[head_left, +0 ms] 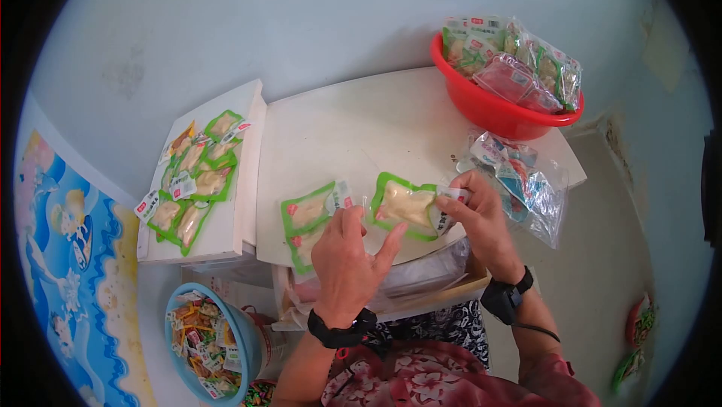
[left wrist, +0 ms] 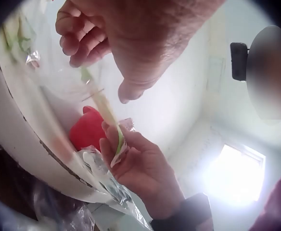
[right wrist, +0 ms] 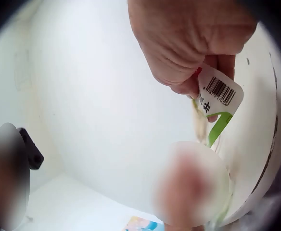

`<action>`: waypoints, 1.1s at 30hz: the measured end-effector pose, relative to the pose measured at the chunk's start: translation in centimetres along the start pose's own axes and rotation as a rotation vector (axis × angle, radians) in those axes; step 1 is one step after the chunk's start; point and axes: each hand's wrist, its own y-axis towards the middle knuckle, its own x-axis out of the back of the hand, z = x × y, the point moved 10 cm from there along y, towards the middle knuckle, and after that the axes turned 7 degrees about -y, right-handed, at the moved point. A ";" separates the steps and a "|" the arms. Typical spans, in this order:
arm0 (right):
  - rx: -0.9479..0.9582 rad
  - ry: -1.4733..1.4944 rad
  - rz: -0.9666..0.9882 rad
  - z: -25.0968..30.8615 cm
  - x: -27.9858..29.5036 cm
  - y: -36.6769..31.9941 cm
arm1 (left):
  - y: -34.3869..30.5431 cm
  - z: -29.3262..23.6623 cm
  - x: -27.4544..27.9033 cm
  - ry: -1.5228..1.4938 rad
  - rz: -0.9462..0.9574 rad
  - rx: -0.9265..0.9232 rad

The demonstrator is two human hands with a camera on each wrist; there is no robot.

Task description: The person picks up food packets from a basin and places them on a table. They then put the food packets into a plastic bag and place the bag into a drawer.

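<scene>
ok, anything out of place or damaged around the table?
Crumpled clear bag overhangs the table untidily; red-green packets lie apart on what looks like floor; the wall has a grey smudge.

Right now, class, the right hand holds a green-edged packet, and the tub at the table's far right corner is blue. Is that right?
Not quite: that tub is red, as the head view shows. The right hand does hold a green-edged packet.
</scene>
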 end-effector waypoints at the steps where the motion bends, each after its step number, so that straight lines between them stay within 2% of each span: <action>1: -0.007 0.009 0.018 -0.3 -0.2 0.0 | 0.0 0.0 -0.2 0.008 -0.004 0.005; 7: -0.007 0.005 0.122 -1.4 -1.6 0.4 | -0.4 -0.2 0.9 0.063 -0.027 -0.026; 11: -0.020 -0.030 0.171 -0.6 -3.8 0.2 | -0.4 -2.4 1.5 0.059 -0.055 -0.113; 15: -0.047 -0.090 0.237 -0.5 -6.4 0.2 | -1.0 -2.8 0.7 -0.010 -0.044 -0.103; 17: -0.040 -0.020 0.284 -1.0 -8.0 0.2 | -1.1 -3.0 0.7 -0.036 -0.036 -0.107; 21: -0.100 0.062 0.360 -2.1 -10.2 0.2 | -1.7 -3.1 0.7 -0.076 -0.049 -0.133; 26: -0.073 -0.106 0.512 -2.4 -12.5 0.6 | -1.9 -3.4 1.2 -0.162 -0.089 -0.200; 33: -0.111 -0.038 0.680 -3.9 -15.8 1.4 | -2.4 -2.0 1.5 -0.195 -0.096 -0.177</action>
